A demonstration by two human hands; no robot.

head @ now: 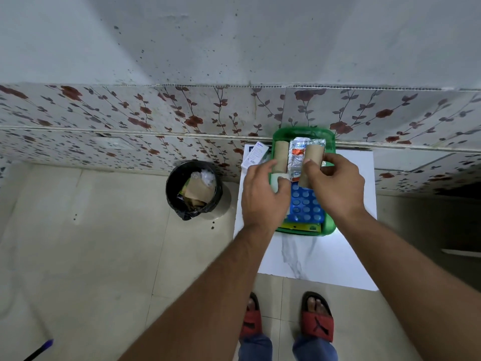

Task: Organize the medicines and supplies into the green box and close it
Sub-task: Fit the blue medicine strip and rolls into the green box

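Over the green box (329,225), both hands work side by side; the box sits open on a white table (346,256), against the flowered wall. Right hand (335,186): fingers curled shut around a tan roll (313,158), thumb on its left face, roll upright-to-tilted above the box's right half. Left hand (263,194): fingers bent around a small pale item (279,179), identity unclear; grip looks closed, thumb on top. Just beyond the left fingertips, a second tan roll (281,155) lies in the box; between the two rolls, a foil sachet (299,152) with orange print. Below the right palm, a blue blister pack (305,204); nearer edge, a yellow-green strip (296,226). Left of the left hand, outside the box, a white carton (256,153) on the table; further left, on the floor, a black bin (194,188) holding scraps.
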